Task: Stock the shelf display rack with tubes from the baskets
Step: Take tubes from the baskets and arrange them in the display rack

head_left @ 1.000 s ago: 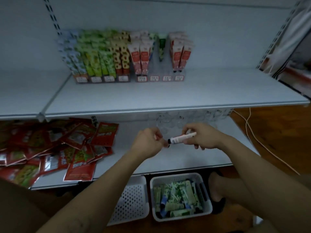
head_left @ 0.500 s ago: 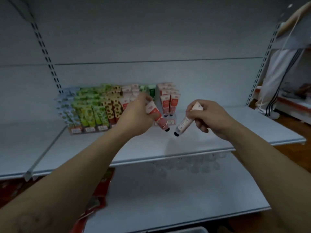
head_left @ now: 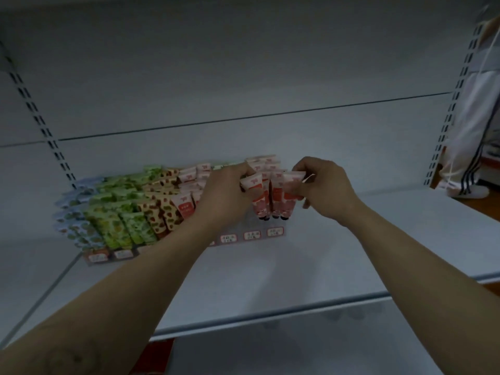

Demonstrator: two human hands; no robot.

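Note:
The display rack (head_left: 251,236) stands on the upper white shelf (head_left: 351,261), packed with rows of blue, green, spotted and pink-red tubes, with price labels along its front. My left hand (head_left: 224,193) pinches a pink-red tube (head_left: 257,196) by its flat top end, cap pointing down, over the rack's right side. My right hand (head_left: 322,188) pinches a second pink-red tube (head_left: 290,190) just to the right of it, also cap down. Both tubes hang among the rack's rightmost rows. The baskets are out of view.
Slotted uprights run up the back panel at left (head_left: 40,117) and right (head_left: 449,109). A lower shelf (head_left: 297,353) shows beneath the front edge. White cloth with dark stripes (head_left: 470,147) hangs at the far right.
The view has lifted from the lower shelf and baskets to the upper shelf. Both hands, each with a tube, have moved forward to the rack's right side, and the tubes now hang upright.

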